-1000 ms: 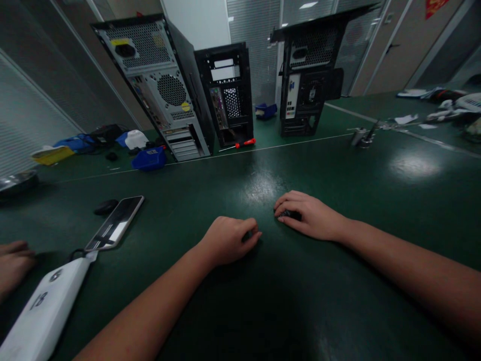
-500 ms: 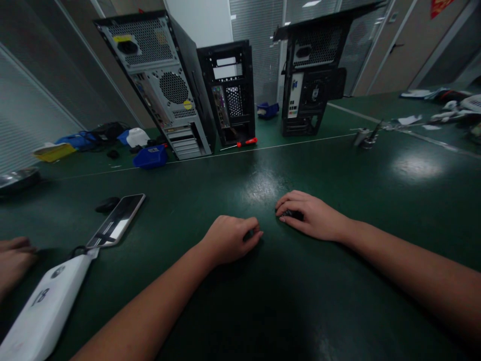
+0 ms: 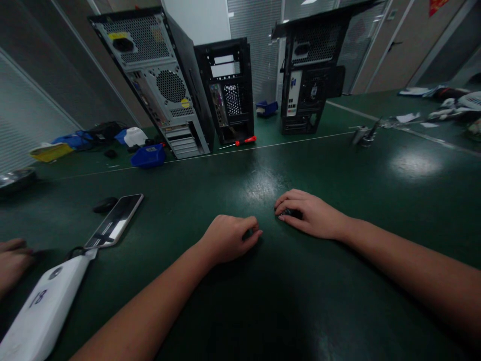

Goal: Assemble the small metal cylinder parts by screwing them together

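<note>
Hands (image 3: 230,239) (image 3: 310,214) half-curled; both on green tabletop (image 3: 195,193)

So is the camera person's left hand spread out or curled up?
Curled up: the left hand has its fingers bent inward, not stretched flat. I can't tell whether something tiny hides inside.

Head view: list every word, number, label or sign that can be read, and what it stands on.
"18", probably: white device.
Round mark, same device: too blurred.
Label, left blue bin: too small.
Round yellow sticker, left computer tower: too small.
Red sign, upper right: cut off, unreadable.
</note>
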Action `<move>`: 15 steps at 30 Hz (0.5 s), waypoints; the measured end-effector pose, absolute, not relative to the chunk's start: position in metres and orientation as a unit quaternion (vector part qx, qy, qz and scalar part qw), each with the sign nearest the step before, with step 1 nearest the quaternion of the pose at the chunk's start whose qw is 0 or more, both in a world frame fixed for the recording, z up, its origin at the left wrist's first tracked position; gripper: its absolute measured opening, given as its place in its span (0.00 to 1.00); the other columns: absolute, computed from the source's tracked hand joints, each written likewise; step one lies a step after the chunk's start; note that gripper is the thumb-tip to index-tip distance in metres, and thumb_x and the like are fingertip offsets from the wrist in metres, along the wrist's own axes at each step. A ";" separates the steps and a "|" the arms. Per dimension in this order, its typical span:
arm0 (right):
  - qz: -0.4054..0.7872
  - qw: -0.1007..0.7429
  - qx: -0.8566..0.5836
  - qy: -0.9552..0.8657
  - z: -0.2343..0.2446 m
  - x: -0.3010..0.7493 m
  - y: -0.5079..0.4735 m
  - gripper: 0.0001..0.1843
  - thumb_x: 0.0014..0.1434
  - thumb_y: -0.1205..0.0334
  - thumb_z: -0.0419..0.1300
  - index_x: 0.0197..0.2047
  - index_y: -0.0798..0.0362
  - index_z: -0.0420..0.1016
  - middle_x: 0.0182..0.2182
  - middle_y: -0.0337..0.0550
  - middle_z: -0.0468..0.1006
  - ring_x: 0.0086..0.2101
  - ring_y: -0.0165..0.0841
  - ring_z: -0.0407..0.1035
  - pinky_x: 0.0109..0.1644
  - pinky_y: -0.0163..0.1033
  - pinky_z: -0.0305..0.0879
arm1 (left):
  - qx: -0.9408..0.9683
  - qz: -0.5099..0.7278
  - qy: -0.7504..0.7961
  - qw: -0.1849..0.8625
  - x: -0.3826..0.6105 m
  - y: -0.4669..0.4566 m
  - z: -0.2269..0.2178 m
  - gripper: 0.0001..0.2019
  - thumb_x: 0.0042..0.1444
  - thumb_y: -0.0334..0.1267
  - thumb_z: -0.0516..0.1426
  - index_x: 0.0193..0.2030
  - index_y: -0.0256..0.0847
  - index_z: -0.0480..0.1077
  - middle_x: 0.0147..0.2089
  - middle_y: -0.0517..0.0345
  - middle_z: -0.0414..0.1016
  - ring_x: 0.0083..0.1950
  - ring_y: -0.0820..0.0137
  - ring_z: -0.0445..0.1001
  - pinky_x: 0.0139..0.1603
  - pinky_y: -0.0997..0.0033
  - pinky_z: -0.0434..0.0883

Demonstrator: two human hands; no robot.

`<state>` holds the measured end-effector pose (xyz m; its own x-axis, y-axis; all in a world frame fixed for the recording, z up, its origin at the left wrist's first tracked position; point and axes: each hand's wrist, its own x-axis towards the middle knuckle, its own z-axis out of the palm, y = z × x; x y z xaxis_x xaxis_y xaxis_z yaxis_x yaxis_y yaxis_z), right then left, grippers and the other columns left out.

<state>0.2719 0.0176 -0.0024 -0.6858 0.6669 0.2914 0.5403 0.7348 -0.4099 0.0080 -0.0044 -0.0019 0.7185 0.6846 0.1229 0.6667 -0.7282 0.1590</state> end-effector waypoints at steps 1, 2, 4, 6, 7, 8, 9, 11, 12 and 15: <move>0.146 0.214 -0.334 -0.906 -0.003 0.272 0.017 0.09 0.62 0.59 0.57 0.44 0.48 0.77 0.45 0.45 0.76 0.47 0.37 0.68 0.53 0.48 0.63 | 0.925 0.087 0.366 0.050 0.008 -0.004 -0.002 0.09 0.65 0.44 0.51 0.40 0.43 0.70 0.28 0.63 0.73 0.26 0.73 0.69 0.27 0.72 0.56; 0.145 0.214 -0.334 -0.906 -0.003 0.272 0.017 0.09 0.62 0.59 0.57 0.44 0.48 0.77 0.45 0.45 0.76 0.47 0.37 0.68 0.53 0.47 0.63 | 0.925 0.086 0.366 0.049 0.008 -0.004 -0.002 0.09 0.65 0.44 0.52 0.40 0.43 0.70 0.28 0.63 0.73 0.25 0.73 0.68 0.27 0.72 0.56; 0.146 0.219 -0.335 -0.905 -0.003 0.272 0.017 0.09 0.62 0.59 0.57 0.44 0.48 0.77 0.45 0.45 0.76 0.47 0.37 0.68 0.53 0.47 0.63 | 0.926 0.085 0.365 0.048 0.008 -0.004 -0.003 0.09 0.65 0.44 0.51 0.40 0.43 0.70 0.28 0.63 0.73 0.25 0.73 0.68 0.27 0.72 0.56; 0.147 0.224 -0.334 -0.904 -0.003 0.272 0.017 0.09 0.62 0.59 0.58 0.44 0.48 0.77 0.45 0.44 0.76 0.47 0.37 0.68 0.53 0.47 0.63 | 0.926 0.085 0.364 0.049 0.008 -0.004 -0.003 0.10 0.65 0.44 0.51 0.40 0.43 0.70 0.28 0.63 0.73 0.26 0.73 0.69 0.27 0.72 0.56; 0.148 0.225 -0.333 -0.904 -0.003 0.272 0.017 0.09 0.61 0.59 0.58 0.44 0.48 0.77 0.45 0.44 0.76 0.47 0.37 0.69 0.53 0.47 0.63 | 0.926 0.086 0.364 0.050 0.008 -0.004 -0.003 0.10 0.65 0.44 0.51 0.40 0.43 0.70 0.28 0.63 0.73 0.26 0.73 0.69 0.27 0.72 0.57; 0.149 0.226 -0.332 -0.904 -0.003 0.272 0.017 0.09 0.61 0.59 0.58 0.43 0.48 0.77 0.45 0.44 0.76 0.47 0.37 0.69 0.53 0.47 0.63 | 0.926 0.086 0.364 0.050 0.008 -0.004 -0.002 0.10 0.65 0.44 0.51 0.41 0.43 0.70 0.28 0.63 0.73 0.26 0.73 0.69 0.27 0.72 0.57; 0.149 0.226 -0.332 -0.904 -0.003 0.272 0.017 0.09 0.61 0.59 0.58 0.43 0.48 0.77 0.45 0.44 0.76 0.47 0.37 0.69 0.53 0.47 0.63 | 0.926 0.086 0.364 0.050 0.008 -0.004 -0.002 0.09 0.65 0.44 0.51 0.41 0.43 0.70 0.28 0.63 0.72 0.26 0.73 0.69 0.27 0.72 0.57; 0.148 0.224 -0.332 -0.904 -0.003 0.272 0.018 0.09 0.62 0.59 0.58 0.43 0.48 0.77 0.45 0.45 0.76 0.47 0.37 0.69 0.52 0.47 0.63 | 0.926 0.086 0.365 0.048 0.008 -0.004 -0.002 0.09 0.65 0.44 0.52 0.41 0.44 0.70 0.28 0.63 0.72 0.25 0.73 0.69 0.27 0.72 0.57; 0.147 0.223 -0.333 -0.904 -0.003 0.272 0.018 0.09 0.62 0.59 0.57 0.43 0.48 0.77 0.45 0.45 0.76 0.47 0.37 0.69 0.52 0.47 0.63 | 0.926 0.086 0.365 0.047 0.008 -0.004 -0.002 0.09 0.65 0.44 0.52 0.41 0.44 0.70 0.28 0.63 0.72 0.25 0.73 0.69 0.27 0.72 0.57; 0.149 0.225 -0.333 -0.904 -0.003 0.272 0.018 0.09 0.61 0.59 0.58 0.43 0.48 0.77 0.44 0.45 0.76 0.47 0.38 0.69 0.52 0.47 0.63 | 0.927 0.087 0.363 0.047 0.008 -0.004 -0.003 0.09 0.65 0.44 0.51 0.41 0.43 0.70 0.28 0.63 0.73 0.25 0.73 0.69 0.27 0.72 0.57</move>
